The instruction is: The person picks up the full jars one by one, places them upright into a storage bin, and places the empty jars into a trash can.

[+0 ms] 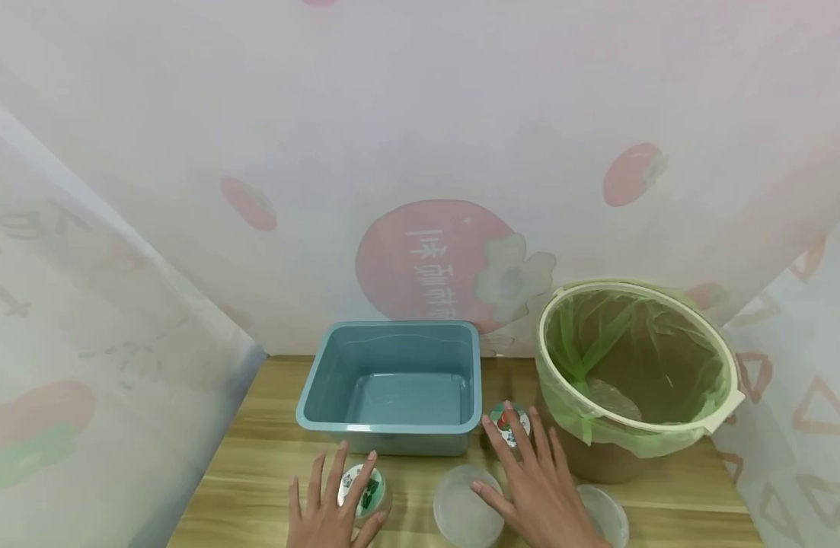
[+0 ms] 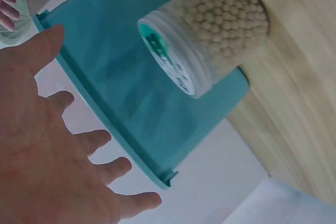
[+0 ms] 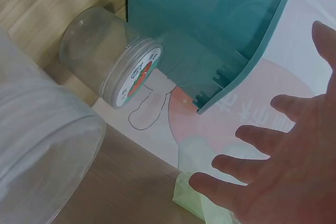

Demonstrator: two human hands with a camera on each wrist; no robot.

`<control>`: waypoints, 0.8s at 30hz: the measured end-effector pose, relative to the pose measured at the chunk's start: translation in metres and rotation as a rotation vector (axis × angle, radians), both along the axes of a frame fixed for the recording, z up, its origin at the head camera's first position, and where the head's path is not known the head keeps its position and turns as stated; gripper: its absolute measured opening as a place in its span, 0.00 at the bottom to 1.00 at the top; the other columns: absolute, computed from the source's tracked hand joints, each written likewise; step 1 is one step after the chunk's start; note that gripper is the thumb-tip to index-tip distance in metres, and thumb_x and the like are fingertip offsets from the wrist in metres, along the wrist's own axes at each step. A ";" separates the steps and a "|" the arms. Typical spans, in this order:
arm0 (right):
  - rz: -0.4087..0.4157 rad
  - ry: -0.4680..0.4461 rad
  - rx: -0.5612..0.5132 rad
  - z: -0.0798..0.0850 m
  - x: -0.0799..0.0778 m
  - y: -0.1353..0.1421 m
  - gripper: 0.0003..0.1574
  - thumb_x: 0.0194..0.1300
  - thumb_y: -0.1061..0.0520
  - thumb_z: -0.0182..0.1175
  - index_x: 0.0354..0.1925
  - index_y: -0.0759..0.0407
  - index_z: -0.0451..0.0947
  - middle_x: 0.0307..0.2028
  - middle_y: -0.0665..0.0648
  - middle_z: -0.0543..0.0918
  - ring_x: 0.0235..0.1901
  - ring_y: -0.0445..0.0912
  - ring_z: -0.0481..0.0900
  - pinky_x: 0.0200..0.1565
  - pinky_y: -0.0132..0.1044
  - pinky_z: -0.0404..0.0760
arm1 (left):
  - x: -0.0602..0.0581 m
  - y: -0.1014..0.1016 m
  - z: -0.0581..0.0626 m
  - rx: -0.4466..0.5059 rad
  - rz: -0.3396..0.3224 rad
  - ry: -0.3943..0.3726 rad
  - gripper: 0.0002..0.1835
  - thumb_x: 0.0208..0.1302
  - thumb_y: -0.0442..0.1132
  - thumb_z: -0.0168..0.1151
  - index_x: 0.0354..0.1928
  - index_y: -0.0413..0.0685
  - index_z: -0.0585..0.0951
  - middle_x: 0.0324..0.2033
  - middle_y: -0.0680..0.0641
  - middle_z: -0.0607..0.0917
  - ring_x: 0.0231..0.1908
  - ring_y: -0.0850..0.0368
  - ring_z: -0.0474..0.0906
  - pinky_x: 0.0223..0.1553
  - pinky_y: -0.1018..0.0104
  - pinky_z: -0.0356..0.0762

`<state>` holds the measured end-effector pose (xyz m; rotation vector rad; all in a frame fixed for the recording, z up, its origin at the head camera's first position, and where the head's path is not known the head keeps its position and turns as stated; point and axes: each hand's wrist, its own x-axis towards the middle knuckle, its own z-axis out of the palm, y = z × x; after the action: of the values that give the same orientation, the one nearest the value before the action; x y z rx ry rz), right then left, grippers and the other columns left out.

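Observation:
My left hand [image 1: 333,506] hovers with its fingers spread over a clear jar of round beige beans [image 2: 226,24], which has a green-and-white label on its lid. The hand holds nothing in the left wrist view. My right hand [image 1: 539,483], also spread and holding nothing, overlaps a lidded clear jar [image 3: 97,51] in the head view. That jar looks empty and has a red picture on its lid [image 3: 137,77]. Close under the right hand stand a clear round container [image 1: 461,514] and, at its other side, another clear container [image 1: 606,514], partly hidden by the wrist.
Behind the jars, an empty blue-green plastic basin [image 1: 392,438] stands on the wooden table [image 1: 234,487]. A brown bin with a pale rim [image 1: 724,358] and a green bag liner [image 1: 570,342] is at the right. Printed white sheeting [image 1: 289,114] encloses the back and sides.

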<state>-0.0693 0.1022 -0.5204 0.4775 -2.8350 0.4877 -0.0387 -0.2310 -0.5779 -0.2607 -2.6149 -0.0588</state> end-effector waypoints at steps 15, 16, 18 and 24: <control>0.028 0.007 -0.055 0.000 -0.014 -0.011 0.57 0.70 0.30 0.70 0.86 0.45 0.60 0.87 0.61 0.57 0.84 0.71 0.53 0.76 0.70 0.66 | 0.001 -0.003 -0.019 0.072 0.059 -0.154 0.40 0.61 0.65 0.75 0.75 0.73 0.75 0.75 0.46 0.75 0.72 0.35 0.70 0.59 0.25 0.76; 0.034 0.017 -0.061 0.000 -0.015 -0.013 0.57 0.70 0.30 0.70 0.86 0.45 0.61 0.86 0.62 0.57 0.84 0.72 0.54 0.76 0.70 0.66 | 0.000 -0.002 -0.020 0.078 0.056 -0.167 0.39 0.62 0.65 0.75 0.75 0.72 0.76 0.75 0.46 0.75 0.72 0.36 0.70 0.59 0.26 0.77; 0.045 0.048 -0.059 -0.001 -0.017 -0.016 0.57 0.69 0.31 0.71 0.85 0.46 0.62 0.86 0.63 0.58 0.83 0.73 0.56 0.74 0.70 0.69 | -0.001 -0.003 -0.021 0.088 0.052 -0.187 0.38 0.62 0.63 0.76 0.74 0.70 0.77 0.74 0.45 0.76 0.72 0.36 0.70 0.59 0.26 0.77; 0.054 0.072 -0.064 -0.003 -0.025 -0.024 0.57 0.68 0.32 0.73 0.85 0.48 0.64 0.86 0.63 0.56 0.83 0.73 0.53 0.70 0.71 0.74 | -0.002 -0.003 -0.027 0.111 0.063 -0.253 0.36 0.64 0.62 0.75 0.73 0.68 0.78 0.75 0.46 0.75 0.72 0.36 0.70 0.61 0.27 0.76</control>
<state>-0.0939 0.0783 -0.5238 0.5489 -2.7350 0.5583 -0.0405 -0.2340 -0.6049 -0.1391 -2.8565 -0.2283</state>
